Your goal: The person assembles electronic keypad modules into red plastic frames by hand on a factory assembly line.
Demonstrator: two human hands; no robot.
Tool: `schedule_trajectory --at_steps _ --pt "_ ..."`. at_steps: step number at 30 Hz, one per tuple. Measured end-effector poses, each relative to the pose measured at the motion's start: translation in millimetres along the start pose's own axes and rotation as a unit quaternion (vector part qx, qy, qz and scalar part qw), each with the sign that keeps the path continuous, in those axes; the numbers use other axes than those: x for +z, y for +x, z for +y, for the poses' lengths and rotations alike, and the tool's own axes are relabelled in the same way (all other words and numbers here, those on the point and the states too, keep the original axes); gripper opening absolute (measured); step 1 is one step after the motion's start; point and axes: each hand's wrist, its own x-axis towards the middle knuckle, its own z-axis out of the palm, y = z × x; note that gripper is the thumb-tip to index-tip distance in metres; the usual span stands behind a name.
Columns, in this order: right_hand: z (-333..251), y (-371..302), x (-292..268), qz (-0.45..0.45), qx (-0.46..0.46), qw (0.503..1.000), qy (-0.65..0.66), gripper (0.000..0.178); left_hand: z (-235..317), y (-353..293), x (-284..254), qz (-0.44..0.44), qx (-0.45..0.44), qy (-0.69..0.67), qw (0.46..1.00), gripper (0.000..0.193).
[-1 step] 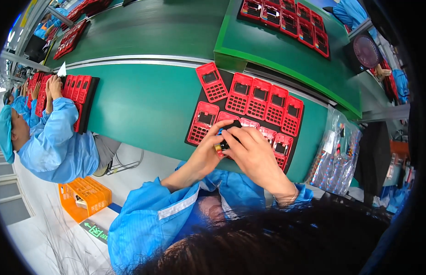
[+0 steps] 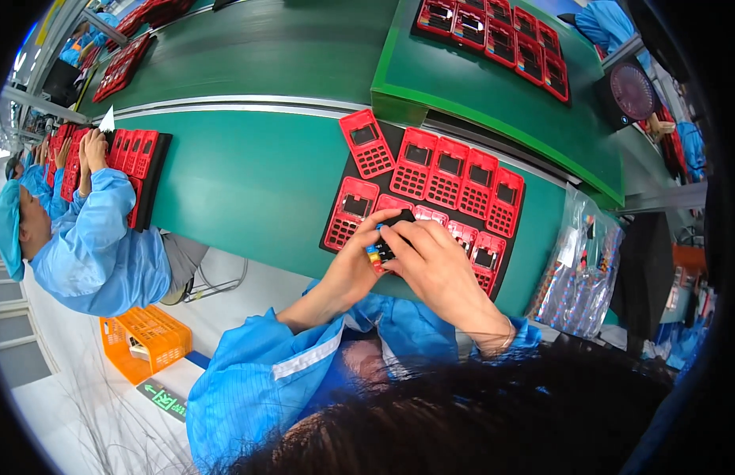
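My left hand (image 2: 350,265) and my right hand (image 2: 442,267) are together, both closed on a small black part (image 2: 386,248). Blue, yellow and red bits show along its left side; fingers cover much of the rest, so its exact kind is unclear. Just beyond and beneath my hands lies a black tray (image 2: 393,134) with several red handset housings (image 2: 412,164), each with a window and a grid of key holes. One red housing (image 2: 367,145) rests askew at the tray's far left corner. My hands partly hide the nearer row.
A clear plastic bag (image 2: 579,269) of parts lies to the right. Beyond is a raised green-edged surface (image 2: 454,79) bearing more red housings (image 2: 500,39). At left, a co-worker in blue (image 2: 98,237) handles another tray's housings. An orange crate (image 2: 150,340) stands on the floor.
The black part has turned slightly between my fingers, and more of its blue and yellow bits shows. Both hands stay in nearly the same place.
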Motion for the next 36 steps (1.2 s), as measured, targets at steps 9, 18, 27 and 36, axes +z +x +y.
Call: schedule_trajectory --at_steps 9,18,27,36 --pt "-7 26 8 0.015 -0.094 0.995 0.024 0.033 23 -12 -12 0.037 0.037 0.024 0.998 0.046" --pt "77 85 33 0.062 0.157 0.966 0.198 0.018 42 -14 -26 0.110 0.096 0.083 0.986 0.049" --pt "115 87 86 0.088 -0.136 0.983 -0.092 0.027 46 -25 -42 0.118 0.117 0.065 0.984 0.047" --pt "107 84 84 0.005 -0.104 0.988 -0.115 0.034 45 -24 -45 0.109 0.111 0.064 0.986 0.047"
